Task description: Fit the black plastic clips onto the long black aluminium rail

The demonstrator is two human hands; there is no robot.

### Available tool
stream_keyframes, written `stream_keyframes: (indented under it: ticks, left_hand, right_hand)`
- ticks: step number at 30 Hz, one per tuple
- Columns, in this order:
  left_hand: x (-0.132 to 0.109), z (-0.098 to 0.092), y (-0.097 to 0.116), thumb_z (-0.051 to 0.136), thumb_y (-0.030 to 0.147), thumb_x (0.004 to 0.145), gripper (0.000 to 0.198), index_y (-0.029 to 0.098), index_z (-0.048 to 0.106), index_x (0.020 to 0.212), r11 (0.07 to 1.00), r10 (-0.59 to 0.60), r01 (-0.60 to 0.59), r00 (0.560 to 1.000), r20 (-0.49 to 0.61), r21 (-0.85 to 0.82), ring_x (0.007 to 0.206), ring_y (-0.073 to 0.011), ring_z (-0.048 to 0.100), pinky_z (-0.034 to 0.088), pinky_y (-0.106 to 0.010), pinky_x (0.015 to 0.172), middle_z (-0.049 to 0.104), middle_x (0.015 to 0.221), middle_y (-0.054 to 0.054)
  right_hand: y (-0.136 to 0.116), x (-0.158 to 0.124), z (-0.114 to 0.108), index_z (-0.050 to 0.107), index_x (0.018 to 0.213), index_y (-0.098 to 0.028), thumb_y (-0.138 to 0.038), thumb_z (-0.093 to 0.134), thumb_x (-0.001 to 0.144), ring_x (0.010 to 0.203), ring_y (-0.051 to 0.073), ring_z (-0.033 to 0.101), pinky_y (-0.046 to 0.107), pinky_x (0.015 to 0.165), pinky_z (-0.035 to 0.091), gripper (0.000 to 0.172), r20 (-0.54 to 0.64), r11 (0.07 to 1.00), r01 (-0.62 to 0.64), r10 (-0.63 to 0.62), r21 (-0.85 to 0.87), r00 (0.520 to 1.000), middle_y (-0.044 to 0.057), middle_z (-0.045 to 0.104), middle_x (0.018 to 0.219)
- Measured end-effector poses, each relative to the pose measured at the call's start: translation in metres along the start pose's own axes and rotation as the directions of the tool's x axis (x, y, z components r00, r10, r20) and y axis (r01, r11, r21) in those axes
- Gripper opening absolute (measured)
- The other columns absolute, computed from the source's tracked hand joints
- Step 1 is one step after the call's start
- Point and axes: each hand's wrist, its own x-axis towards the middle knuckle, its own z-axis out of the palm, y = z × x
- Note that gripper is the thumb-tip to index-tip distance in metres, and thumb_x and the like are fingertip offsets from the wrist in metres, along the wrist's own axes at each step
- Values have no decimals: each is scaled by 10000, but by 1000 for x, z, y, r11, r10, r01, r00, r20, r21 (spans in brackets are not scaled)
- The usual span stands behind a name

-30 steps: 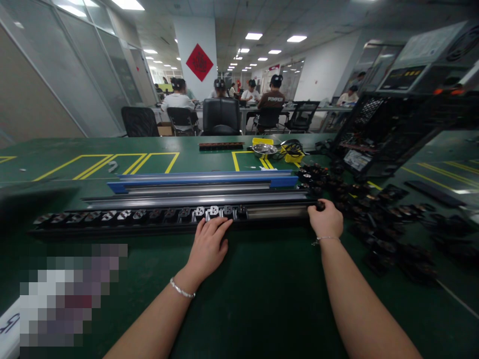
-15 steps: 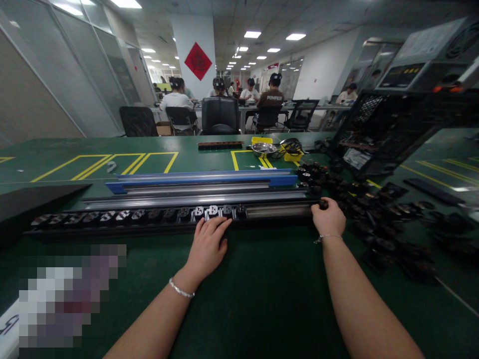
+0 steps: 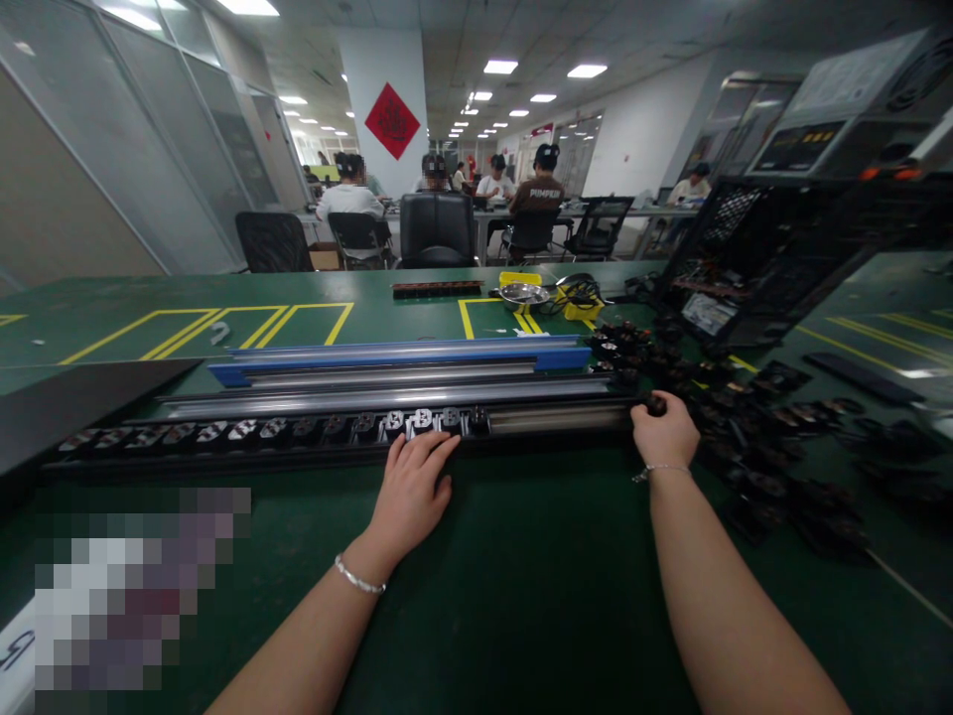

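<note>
Green bench mat (image 3: 521,576), yellow line markings, open-plan workroom. Left hand (image 3: 411,487): flat, fingers spread, tips touching the front edge of the long black socket rail (image 3: 223,445), just below its rightmost fitted sockets (image 3: 424,420). Right hand (image 3: 665,432): fist closed on a small black socket module (image 3: 656,404) at the rail's right end. Hands well apart. Loose black modules (image 3: 751,447): heaped right of rail. Blue-capped metal rails (image 3: 394,356): behind, parallel. Black mesh crate (image 3: 774,258): far right.

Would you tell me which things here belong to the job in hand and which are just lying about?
In use: left hand, flat on the black socket strip; right hand, closed on a small black module at its end; loose modules beside.
Lying about: blue rail, metal bowl, yellow box, computer case.
</note>
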Motion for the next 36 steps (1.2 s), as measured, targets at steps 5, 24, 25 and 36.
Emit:
stream_keyframes:
  ticks: [5, 24, 25, 36]
  left_hand:
    - [0, 0, 0, 481, 167, 805, 512, 268, 469, 1307, 1000, 4, -4, 1000, -9, 13, 1220, -233, 479, 247, -520, 1099, 558, 1288, -69]
    - [0, 1, -1, 472, 169, 816, 497, 267, 461, 1303, 1000, 4, -4, 1000, 0, 9, 1233, -232, 459, 226, -518, 1103, 542, 1302, -67]
    - [0, 1, -1, 474, 170, 815, 497, 268, 461, 1302, 1000, 4, -4, 1000, -2, 9, 1230, -233, 461, 227, -517, 1102, 543, 1300, -67]
    - [0, 2, -1, 490, 179, 807, 495, 261, 476, 1295, 1000, 4, -4, 1000, -13, 22, 1211, -233, 477, 242, -513, 1098, 556, 1283, -67]
  right_hand:
    - [-1, 0, -2, 639, 1068, -173, -302, 541, 688, 794, 225, 563, 374, 795, 454, 413, 1, 1000, -6, 6, 1, 1000, 86, 638, 901]
    - [3, 4, -7, 641, 1072, -169, -306, 552, 688, 848, 239, 567, 380, 831, 444, 418, -31, 999, -40, 42, 32, 999, 91, 642, 948]
    - [3, 4, -7, 642, 1070, -168, -308, 554, 687, 849, 240, 567, 382, 834, 442, 417, -36, 999, -43, 44, 32, 998, 91, 643, 950]
    - [10, 10, -4, 646, 1061, -137, -264, 549, 677, 843, 249, 584, 416, 869, 433, 416, -85, 998, -55, 58, 40, 995, 105, 647, 907]
